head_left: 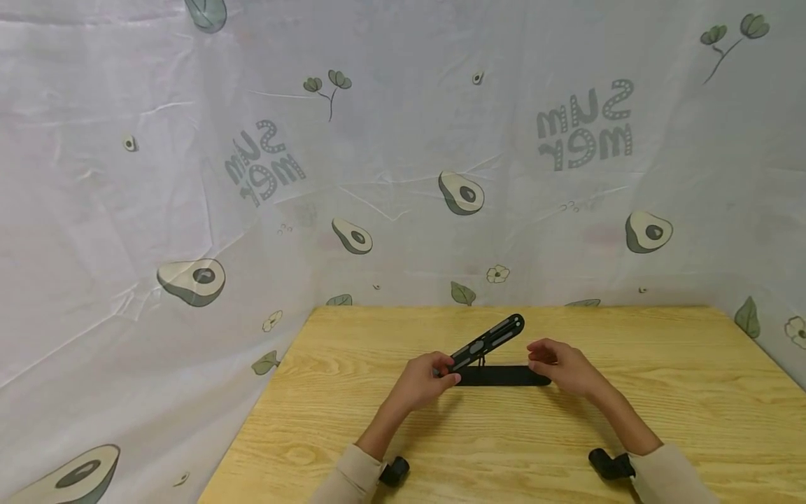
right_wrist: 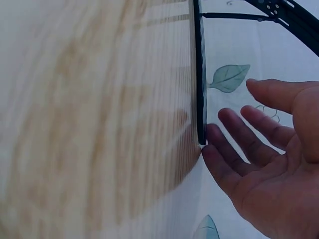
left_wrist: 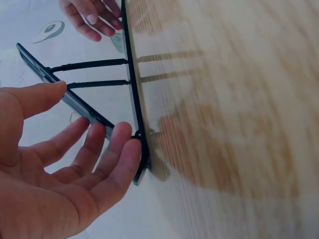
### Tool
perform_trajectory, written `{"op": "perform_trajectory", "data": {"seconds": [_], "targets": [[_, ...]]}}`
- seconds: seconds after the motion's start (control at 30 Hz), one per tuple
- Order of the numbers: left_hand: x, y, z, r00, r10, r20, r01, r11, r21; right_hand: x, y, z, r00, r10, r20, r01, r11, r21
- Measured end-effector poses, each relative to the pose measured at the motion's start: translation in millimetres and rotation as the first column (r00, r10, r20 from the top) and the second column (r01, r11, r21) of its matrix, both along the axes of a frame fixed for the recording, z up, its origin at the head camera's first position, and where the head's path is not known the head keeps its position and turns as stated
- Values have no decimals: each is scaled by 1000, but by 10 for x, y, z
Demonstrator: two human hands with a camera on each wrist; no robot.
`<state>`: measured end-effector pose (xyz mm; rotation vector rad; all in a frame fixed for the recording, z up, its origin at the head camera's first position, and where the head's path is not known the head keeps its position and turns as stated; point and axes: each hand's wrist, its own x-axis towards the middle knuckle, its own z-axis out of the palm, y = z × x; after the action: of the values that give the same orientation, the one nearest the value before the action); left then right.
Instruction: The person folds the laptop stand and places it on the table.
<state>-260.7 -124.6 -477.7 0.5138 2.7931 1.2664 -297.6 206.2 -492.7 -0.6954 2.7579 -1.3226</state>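
Note:
A black folding stand (head_left: 500, 376) lies on the table, its slotted upper arm (head_left: 488, 343) tilted up from the left end. Two thin struts (left_wrist: 94, 64) link the arm to the flat base in the left wrist view. Around the hinge end is my left hand (head_left: 423, 378), thumb and fingers spaced apart. Its fingertips (left_wrist: 132, 144) overlap the hinge, and the thumb overlaps the raised arm. My right hand (head_left: 567, 367) is at the base's other end with loosely bent fingers. In the right wrist view, its lower fingertips (right_wrist: 207, 149) are right at the base's tip.
The wood-grain table (head_left: 504, 448) carries the stand. A pale curtain (head_left: 403, 140) printed with avocados and leaves hangs behind it and along the left side. Black wrist cameras (head_left: 394, 472) are worn at both beige sleeves (head_left: 352, 476).

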Motion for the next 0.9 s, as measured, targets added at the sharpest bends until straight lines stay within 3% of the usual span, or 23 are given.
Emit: {"op": "perform_trajectory", "data": {"seconds": [0.4,0.9], "targets": [[-37,-8,14,999,17,34,-17,1000,2,-47,50,-37,997,38,64,-39,999,17],[-178,-21,-3,998,44,51,-45,999,17,92,114,3,994,53,94,-56,998,27]]}}
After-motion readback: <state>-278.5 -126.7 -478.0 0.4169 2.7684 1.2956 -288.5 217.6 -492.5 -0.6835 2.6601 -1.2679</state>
